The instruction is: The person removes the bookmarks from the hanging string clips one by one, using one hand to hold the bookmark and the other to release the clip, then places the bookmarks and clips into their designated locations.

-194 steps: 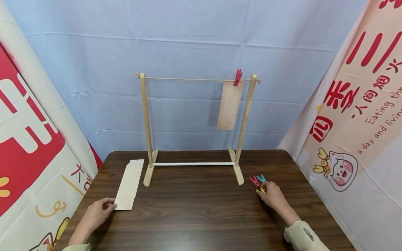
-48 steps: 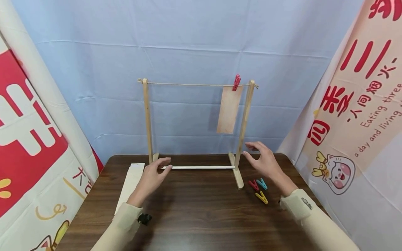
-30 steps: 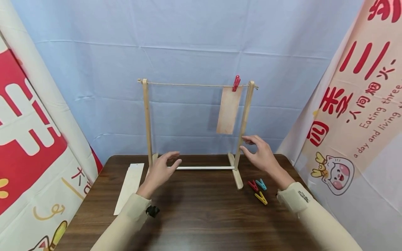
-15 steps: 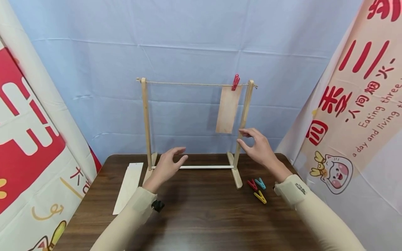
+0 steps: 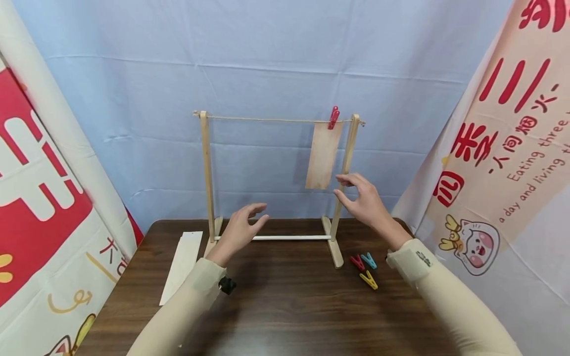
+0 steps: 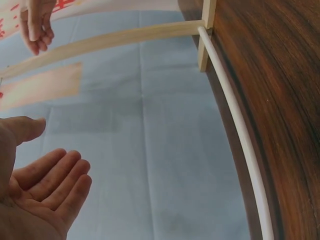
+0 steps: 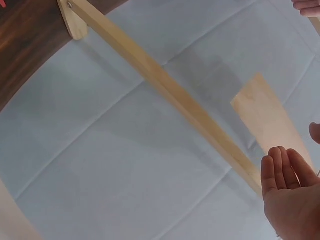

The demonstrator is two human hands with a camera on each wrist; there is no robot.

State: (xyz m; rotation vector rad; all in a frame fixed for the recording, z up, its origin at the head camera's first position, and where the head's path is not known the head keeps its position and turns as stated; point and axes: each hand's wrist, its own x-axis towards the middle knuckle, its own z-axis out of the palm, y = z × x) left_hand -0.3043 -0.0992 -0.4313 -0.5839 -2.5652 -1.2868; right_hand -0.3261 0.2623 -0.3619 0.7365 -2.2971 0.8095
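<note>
My left hand [image 5: 241, 229] hovers in front of the lower left part of a wooden rack, fingers loosely bent and thumb apart, with nothing in its grasp. Its bare palm [image 6: 42, 195] shows in the left wrist view. My right hand [image 5: 362, 201] is raised beside the rack's right post [image 5: 349, 148], also holding nothing; whether it touches the post I cannot tell. A thin wooden strip [image 5: 323, 155] hangs from the rack's rope [image 5: 267, 119], held at its top by a red clothespin [image 5: 333, 117]. The same strip [image 7: 267, 112] appears near my right fingers in the right wrist view.
Several pale strips [image 5: 181, 267] lie stacked at the table's left. On the right lie a red clothespin [image 5: 357, 262], a blue clothespin [image 5: 368, 260] and a yellow clothespin [image 5: 368, 280]. A white rod [image 5: 291, 238] joins the rack's feet; a blue cloth [image 5: 267, 64] hangs behind.
Earlier my left hand was at the stacked strips and my right at the clothespins, the yellow one since shifted nearer me. Both hands have risen toward the rack, still drifting up and inward.
</note>
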